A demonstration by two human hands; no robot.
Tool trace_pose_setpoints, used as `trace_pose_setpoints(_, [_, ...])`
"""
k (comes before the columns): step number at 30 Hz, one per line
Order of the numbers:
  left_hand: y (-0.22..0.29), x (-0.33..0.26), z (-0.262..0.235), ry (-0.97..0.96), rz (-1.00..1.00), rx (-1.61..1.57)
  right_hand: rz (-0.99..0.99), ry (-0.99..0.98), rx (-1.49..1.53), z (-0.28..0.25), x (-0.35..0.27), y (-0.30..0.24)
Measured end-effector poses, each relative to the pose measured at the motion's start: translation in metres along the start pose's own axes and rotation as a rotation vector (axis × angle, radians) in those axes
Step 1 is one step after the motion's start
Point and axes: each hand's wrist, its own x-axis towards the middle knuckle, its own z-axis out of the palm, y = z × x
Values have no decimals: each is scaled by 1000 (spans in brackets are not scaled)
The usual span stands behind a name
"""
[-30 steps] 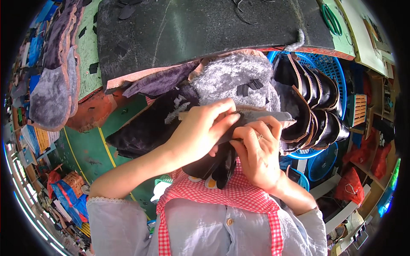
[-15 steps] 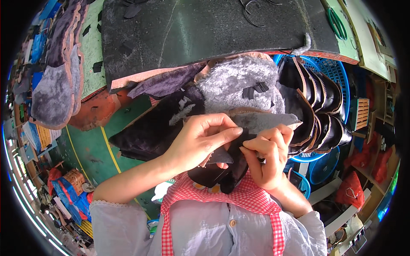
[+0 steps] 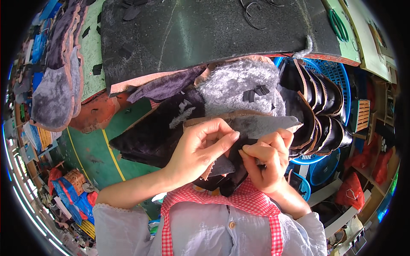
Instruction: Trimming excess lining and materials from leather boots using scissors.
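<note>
Between both hands' pinching fingers, left hand [image 3: 200, 149] and right hand [image 3: 267, 160], sits the dark fabric piece [image 3: 232, 164].

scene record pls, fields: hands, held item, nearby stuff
left hand: pinches the grey fuzzy lining piece, fingers curled on its edge
right hand: grips the same piece from the other side, thumb and fingers closed on it
under hands: dark fabric piece
behind: black work mat, grey fur pile
right side: blue basket with black shoe uppers
worn: red checked apron
</note>
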Motion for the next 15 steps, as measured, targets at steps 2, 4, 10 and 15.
trace_pose_setpoints(2, [0,-2,2,22,-55,-9,18,4,-7,0,-1,0])
trace_pose_setpoints(4, [-15,-1,1,30,122,40,22,18,2,2,-1,-2])
trace_pose_setpoints(10, [-14,1,1,19,105,39,20,17,14,3,-1,-1])
trace_pose_setpoints(15, [-17,2,3,64,167,80,14,22,-1,5,1,-1])
